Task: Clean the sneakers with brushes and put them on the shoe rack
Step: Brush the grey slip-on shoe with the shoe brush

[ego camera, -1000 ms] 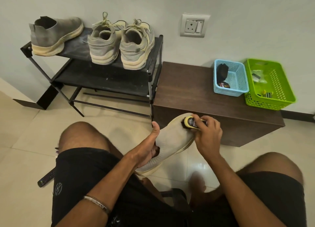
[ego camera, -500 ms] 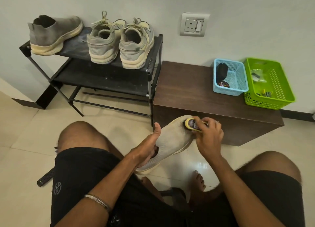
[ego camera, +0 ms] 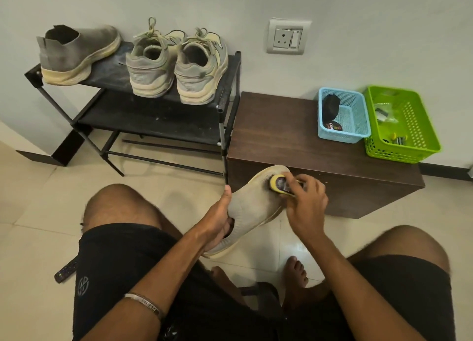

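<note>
I have my left hand [ego camera: 217, 220] pushed into the collar of the grey knit slip-on sneaker [ego camera: 252, 207], fingers hidden inside and thumb laid up along the outside. Held that way, the soft upper is stretched firm from within, so it gives the bristles something to push against instead of folding. The shoe hangs in the air between my knees, toe pointing to about one o'clock toward the brown cabinet [ego camera: 294, 136], sole turned down and to the right, which leaves the top of the toe facing me.

My right hand [ego camera: 304, 205] has its fingers curled around the small yellow-rimmed brush [ego camera: 277, 183], pinching the body close to the head. That short grip lets me lean on the toe, where the brush is pressed now.

Its mate [ego camera: 76, 54] stands on the top shelf of the black shoe rack [ego camera: 151, 120] at ten o'clock, beside a laced grey pair [ego camera: 176, 66] at eleven, heels toward me. The space between them looks like the slot this one should fill once done.

At two o'clock a blue basket [ego camera: 358, 133] and a green basket [ego camera: 414, 148] sit touching on the cabinet, within reach for swapping tools.
</note>
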